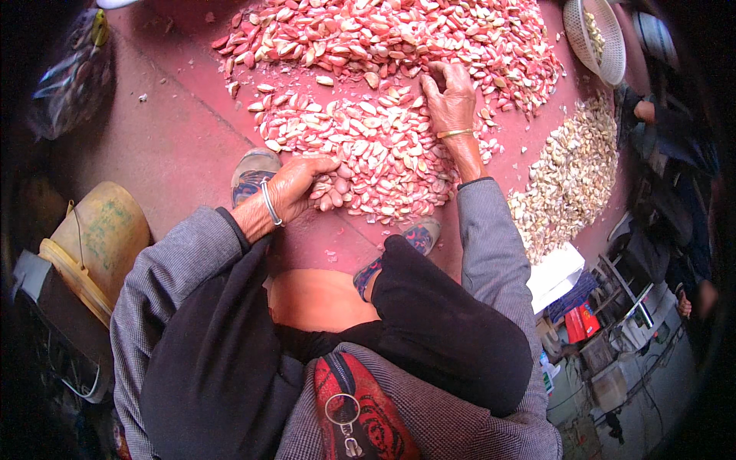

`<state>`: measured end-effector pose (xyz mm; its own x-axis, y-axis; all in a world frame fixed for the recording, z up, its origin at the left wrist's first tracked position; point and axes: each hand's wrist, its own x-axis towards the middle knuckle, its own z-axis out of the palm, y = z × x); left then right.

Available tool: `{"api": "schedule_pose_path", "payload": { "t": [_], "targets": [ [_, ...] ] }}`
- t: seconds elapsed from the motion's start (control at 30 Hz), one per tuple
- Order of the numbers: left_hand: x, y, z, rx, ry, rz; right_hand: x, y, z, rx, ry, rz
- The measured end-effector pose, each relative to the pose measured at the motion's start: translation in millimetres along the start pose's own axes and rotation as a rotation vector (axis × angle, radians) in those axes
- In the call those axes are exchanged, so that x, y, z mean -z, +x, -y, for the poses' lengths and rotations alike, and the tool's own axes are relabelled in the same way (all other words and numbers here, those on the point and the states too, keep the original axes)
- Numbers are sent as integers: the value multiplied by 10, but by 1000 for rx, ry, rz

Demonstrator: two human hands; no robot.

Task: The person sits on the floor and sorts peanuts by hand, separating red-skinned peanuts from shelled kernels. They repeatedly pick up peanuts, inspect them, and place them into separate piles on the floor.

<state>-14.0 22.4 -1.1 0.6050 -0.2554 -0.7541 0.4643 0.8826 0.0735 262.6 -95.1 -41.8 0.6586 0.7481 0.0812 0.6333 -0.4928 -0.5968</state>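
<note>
Pink-and-white cloves that look like garlic lie in a near heap [383, 146] and in a larger far heap [406, 34]. At the near heap's left edge my left hand [295, 185] is closed, its thumb on top and its fingers curled. Pinkish ovals show by its fingertips, but what it holds cannot be made out. My right hand [452, 96] reaches between the two heaps, palm down. Its fingers are bent and the thumb stands apart from the index finger, with no clove visible in the gap. A bangle circles each wrist.
At the right spreads a pile of paler, cream pieces [571, 176], with a white perforated basket [606, 46] beyond it. A white box [556, 276] stands nearer. On the left are a yellow bucket [115, 226] and a dark plastic bag [73, 84]. My shoes flank the near heap.
</note>
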Motion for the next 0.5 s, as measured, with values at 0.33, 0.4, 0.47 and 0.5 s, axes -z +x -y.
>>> {"api": "schedule_pose_path", "payload": {
  "t": [0.33,0.4,0.47,0.5],
  "targets": [
    [6,3,-12,-18,10,-2,-63,24,-95,135,-142,-31],
    [1,3,-23,-30,9,4,-30,-17,-91,-32,-18,9],
    [-9,11,-47,-55,14,38,38,-81,-34,-141,101,51],
    [-20,14,-56,-45,14,23,84,-109,18,-173,157,73]
  ]
}}
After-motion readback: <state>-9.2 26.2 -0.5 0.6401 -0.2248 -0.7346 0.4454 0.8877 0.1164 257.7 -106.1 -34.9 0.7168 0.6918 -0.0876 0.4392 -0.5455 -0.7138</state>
